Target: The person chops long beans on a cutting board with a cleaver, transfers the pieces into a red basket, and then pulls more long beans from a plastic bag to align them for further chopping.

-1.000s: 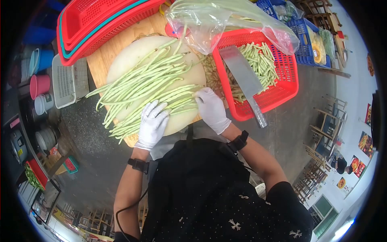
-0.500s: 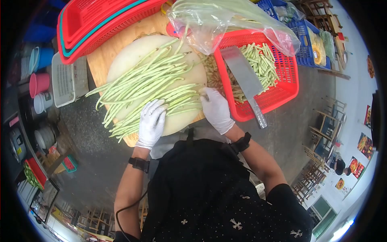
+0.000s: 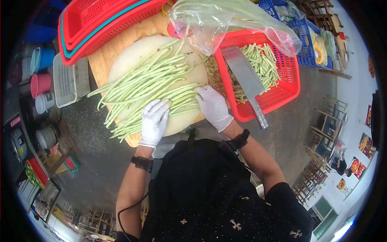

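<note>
Long green beans (image 3: 141, 86) lie in a loose pile across a round pale cutting board (image 3: 129, 54). My left hand (image 3: 155, 121), in a white glove, has its fingers closed over the near bunch of beans. At the right ends of that bunch, my gloved right hand (image 3: 213, 107) pinches the bean tips between thumb and fingers. A cleaver (image 3: 244, 72) rests across a red basket (image 3: 289, 76) to the right, its handle over the near rim. Short cut bean pieces (image 3: 260, 60) are in that basket.
A clear plastic bag (image 3: 201, 26) of long beans lies behind the board, partly over the basket. Stacked red and teal baskets (image 3: 100, 30) stand at the back left. The board sits on a wooden tabletop (image 3: 98, 66). Blue crates (image 3: 300, 40) are at the right.
My right hand has shifted slightly left and closed in on the bean ends. My left hand stays on the bunch, a touch further right. The cleaver has not moved within the basket.
</note>
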`<state>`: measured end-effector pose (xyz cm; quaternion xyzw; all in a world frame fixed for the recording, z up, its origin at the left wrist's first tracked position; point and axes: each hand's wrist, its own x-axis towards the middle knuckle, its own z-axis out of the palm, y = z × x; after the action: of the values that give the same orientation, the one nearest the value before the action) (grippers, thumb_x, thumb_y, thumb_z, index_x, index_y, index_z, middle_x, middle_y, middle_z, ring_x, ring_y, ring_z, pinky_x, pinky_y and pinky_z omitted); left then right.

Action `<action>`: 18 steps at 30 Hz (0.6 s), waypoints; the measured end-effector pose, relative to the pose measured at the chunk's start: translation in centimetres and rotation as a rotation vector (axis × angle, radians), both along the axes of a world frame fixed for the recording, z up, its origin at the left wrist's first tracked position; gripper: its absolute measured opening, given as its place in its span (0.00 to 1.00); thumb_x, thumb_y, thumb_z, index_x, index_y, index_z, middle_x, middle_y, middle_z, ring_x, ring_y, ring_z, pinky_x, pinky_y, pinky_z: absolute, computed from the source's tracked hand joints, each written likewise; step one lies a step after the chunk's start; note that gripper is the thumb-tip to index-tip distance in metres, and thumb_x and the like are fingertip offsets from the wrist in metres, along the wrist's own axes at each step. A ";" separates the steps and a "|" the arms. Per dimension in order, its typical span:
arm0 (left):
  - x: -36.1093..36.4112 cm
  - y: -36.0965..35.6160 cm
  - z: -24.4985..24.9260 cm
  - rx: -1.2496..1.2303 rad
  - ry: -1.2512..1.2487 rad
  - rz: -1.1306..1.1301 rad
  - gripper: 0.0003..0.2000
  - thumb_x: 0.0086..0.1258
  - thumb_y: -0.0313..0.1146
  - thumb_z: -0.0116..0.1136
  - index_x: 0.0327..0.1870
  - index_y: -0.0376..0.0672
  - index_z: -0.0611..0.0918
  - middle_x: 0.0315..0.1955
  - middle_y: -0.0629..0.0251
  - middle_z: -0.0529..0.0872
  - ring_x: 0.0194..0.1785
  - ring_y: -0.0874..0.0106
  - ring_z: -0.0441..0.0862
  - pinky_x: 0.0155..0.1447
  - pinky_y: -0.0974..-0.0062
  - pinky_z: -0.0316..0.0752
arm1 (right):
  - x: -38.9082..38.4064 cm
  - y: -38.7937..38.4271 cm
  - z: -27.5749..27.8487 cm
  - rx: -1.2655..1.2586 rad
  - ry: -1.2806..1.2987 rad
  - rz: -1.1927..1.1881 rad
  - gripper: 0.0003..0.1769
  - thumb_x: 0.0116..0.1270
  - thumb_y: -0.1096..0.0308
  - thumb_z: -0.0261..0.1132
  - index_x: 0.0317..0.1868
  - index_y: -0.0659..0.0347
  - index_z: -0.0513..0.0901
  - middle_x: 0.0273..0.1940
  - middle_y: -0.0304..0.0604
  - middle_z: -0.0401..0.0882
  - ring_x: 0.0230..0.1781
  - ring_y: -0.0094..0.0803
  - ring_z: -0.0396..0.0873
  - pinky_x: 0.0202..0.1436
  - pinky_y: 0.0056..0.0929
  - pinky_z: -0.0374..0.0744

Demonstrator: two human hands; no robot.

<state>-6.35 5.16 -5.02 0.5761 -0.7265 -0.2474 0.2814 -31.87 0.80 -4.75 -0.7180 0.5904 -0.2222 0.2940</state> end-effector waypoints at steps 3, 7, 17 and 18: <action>-0.4 -0.5 0.3 -0.028 0.008 0.026 0.12 0.74 0.27 0.72 0.55 0.46 0.94 0.55 0.65 0.95 0.62 0.60 0.87 0.69 0.62 0.78 | -0.3 -0.3 -0.3 -0.009 0.135 0.072 0.12 0.75 0.68 0.68 0.55 0.62 0.86 0.44 0.51 0.85 0.45 0.51 0.87 0.51 0.47 0.85; -0.9 -1.8 0.8 0.033 -0.056 0.092 0.10 0.74 0.28 0.71 0.53 0.47 0.94 0.51 0.64 0.95 0.56 0.59 0.88 0.64 0.61 0.80 | -0.1 -0.4 -0.1 -0.059 0.209 0.105 0.08 0.75 0.67 0.68 0.49 0.60 0.84 0.40 0.50 0.82 0.42 0.49 0.87 0.48 0.46 0.85; -0.6 -4.0 2.1 0.093 -0.289 0.017 0.07 0.71 0.31 0.73 0.48 0.47 0.92 0.40 0.60 0.91 0.46 0.54 0.89 0.55 0.58 0.82 | -0.3 -1.0 0.1 -0.118 0.496 0.229 0.06 0.69 0.68 0.68 0.44 0.55 0.82 0.41 0.44 0.82 0.41 0.42 0.88 0.43 0.42 0.86; -0.5 -4.0 2.2 0.082 -0.329 0.005 0.06 0.72 0.31 0.73 0.47 0.47 0.92 0.40 0.61 0.90 0.46 0.54 0.89 0.55 0.58 0.82 | -0.4 -1.0 0.1 -0.118 0.495 0.229 0.06 0.69 0.68 0.68 0.44 0.55 0.82 0.41 0.44 0.82 0.41 0.42 0.88 0.43 0.42 0.86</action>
<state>-6.88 1.19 -2.86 0.6215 -0.7506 -0.1785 0.1355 -32.24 -0.21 -4.61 -0.8284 0.5453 -0.0393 0.1215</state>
